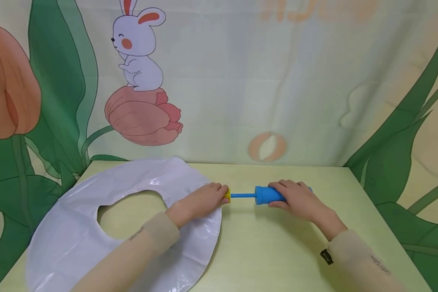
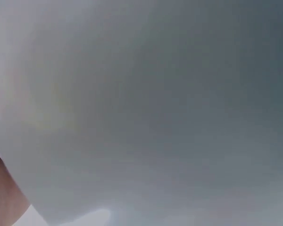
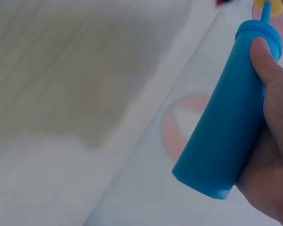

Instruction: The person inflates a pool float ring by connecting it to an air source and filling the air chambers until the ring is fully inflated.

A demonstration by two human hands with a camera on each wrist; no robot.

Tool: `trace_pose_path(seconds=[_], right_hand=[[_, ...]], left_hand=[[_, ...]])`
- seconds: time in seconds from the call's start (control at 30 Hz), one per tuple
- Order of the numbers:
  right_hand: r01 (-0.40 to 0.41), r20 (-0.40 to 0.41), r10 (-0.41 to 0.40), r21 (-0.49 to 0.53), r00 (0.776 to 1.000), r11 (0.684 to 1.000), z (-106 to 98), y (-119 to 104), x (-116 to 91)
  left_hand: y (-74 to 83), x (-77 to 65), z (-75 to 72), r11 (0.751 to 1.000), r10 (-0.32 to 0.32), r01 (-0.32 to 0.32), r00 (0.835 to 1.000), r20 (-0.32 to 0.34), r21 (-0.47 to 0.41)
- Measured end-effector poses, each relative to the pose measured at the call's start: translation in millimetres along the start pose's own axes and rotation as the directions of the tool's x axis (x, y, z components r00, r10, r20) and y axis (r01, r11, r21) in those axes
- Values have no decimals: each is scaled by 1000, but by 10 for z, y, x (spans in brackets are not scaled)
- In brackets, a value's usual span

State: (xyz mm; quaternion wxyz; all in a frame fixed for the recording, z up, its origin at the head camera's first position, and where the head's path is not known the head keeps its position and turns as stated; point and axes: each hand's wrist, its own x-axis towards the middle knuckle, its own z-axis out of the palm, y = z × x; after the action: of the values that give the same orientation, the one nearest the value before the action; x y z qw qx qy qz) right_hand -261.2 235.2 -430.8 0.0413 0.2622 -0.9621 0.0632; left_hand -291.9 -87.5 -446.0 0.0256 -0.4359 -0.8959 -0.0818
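Observation:
A blue hand pump [image 1: 264,195] lies crosswise between the two hands, its thin rod reaching left to a yellow end piece [image 1: 227,195]. My right hand [image 1: 295,198] grips the pump's barrel, the thumb lying along it in the right wrist view. The left hand [image 1: 204,199] has its fingers curled round the yellow piece, partly hiding it. Under the left forearm spreads a flat, wrinkled pale swim ring [image 1: 65,227], its right edge by the left hand. A blurred pale surface fills most of the left wrist view, with skin at the lower left.
The ring and both arms are over a pale yellow-green table [image 1: 263,251]. Behind it hangs a cloth [image 1: 219,81] printed with a rabbit, tulips and leaves. A small black tag [image 1: 327,256] hangs at the right sleeve.

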Motion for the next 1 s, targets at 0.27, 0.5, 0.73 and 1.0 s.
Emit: trace_pose_path(seconds=[0.27,0.5,0.73,1.0], right_hand=[[-31,-25,31,0,999,1000,-91,221,-194],[1,-27,-2,-35,1000,999,-14,160,-143],[21,-57,-24,-54,998,998,106,-190,110],[50,-58,-52,-37,997,998,73,-450,234]], left_hand=[[-62,20,-24,998,-34,37,997,63,-48],[-66,44,-39,998,-12,16,998,64,-61],[32,130,-102,999,2,0,1000,26,-40],[62,179,-96,997,-25,30,997,67,-69]])
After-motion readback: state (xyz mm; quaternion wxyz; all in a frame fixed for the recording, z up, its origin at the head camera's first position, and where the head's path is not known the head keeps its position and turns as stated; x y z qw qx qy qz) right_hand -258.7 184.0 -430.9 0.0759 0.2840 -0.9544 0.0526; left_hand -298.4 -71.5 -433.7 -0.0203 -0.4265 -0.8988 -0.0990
